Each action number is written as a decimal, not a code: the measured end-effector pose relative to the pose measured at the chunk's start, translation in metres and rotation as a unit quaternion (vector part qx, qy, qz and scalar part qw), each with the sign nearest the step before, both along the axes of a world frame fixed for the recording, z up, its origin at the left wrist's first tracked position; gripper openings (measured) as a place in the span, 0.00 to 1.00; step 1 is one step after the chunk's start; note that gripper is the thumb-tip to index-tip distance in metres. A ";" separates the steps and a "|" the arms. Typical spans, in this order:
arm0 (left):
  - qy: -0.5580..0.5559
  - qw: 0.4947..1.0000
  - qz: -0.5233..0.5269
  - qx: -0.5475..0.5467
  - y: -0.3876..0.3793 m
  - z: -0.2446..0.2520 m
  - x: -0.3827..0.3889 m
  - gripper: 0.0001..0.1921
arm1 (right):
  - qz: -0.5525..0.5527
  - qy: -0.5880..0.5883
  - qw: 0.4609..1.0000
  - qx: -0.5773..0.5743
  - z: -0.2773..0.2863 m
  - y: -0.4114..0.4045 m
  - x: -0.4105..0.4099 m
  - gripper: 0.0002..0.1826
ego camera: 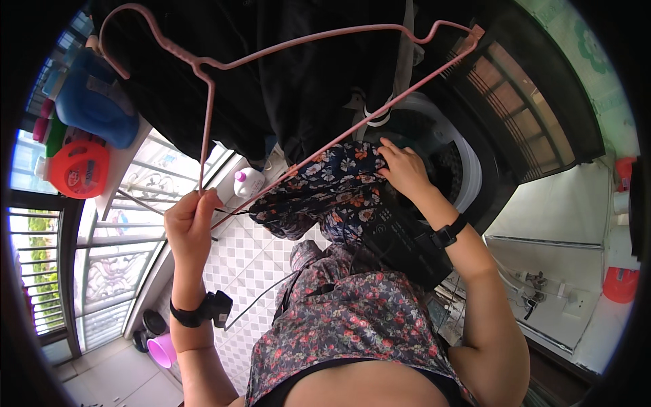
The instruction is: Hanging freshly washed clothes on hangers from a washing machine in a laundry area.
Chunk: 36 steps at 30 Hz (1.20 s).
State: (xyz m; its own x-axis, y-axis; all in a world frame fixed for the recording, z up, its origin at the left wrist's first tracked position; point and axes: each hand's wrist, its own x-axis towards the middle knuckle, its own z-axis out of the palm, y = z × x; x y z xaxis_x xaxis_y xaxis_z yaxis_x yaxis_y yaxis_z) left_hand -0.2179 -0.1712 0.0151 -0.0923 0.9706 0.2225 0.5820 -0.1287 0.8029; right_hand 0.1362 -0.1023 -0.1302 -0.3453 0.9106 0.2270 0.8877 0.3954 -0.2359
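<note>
A pink clothes hanger (310, 38) reaches across the upper view, its hook at the upper left. My left hand (190, 219) is closed around the hanger's near end, beside a thin dark strap. Dark blue floral fabric (325, 183) hangs from near that hand toward the washing machine. At the fabric's right end is my right hand (404, 168), fingers bent against the cloth; whether it pinches the cloth is not clear. Behind it, the open top-loading washing machine (473, 168) shows its round drum opening. Black garments (300, 86) hang behind the hanger.
A shelf at the left holds a blue detergent jug (96, 102) and a red detergent jug (81, 170). A white bottle with a pink cap (249, 183) stands on a ledge. A pink bucket (163, 351) is on the floor. The machine's raised lid (529, 102) is at right.
</note>
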 end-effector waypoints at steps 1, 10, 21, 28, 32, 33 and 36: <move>-0.017 1.000 -0.014 0.005 0.001 -0.003 0.003 0.11 | 0.000 0.001 1.000 -0.001 -0.006 0.000 -0.002 0.18; -0.041 0.997 -0.062 0.019 0.012 0.009 0.036 0.13 | -0.098 0.458 0.836 -0.288 -0.023 0.022 0.011 0.10; 0.088 0.995 -0.047 0.021 0.034 -0.026 0.026 0.11 | -0.101 0.758 0.487 -0.422 0.032 0.018 0.012 0.10; 0.082 0.996 0.014 -0.044 0.034 -0.052 0.008 0.13 | 0.021 0.707 0.556 -0.436 0.015 0.019 0.028 0.12; 0.083 0.994 -0.005 -0.064 0.034 -0.060 0.011 0.14 | 0.036 0.490 0.820 -0.294 0.012 0.019 0.020 0.09; 0.082 0.994 -0.005 -0.065 0.034 -0.060 0.014 0.14 | 0.067 0.325 0.930 -0.157 0.011 0.019 0.015 0.06; 0.053 0.997 -0.008 -0.048 0.033 -0.059 0.024 0.13 | 0.054 0.311 0.937 -0.151 0.002 0.015 0.004 0.03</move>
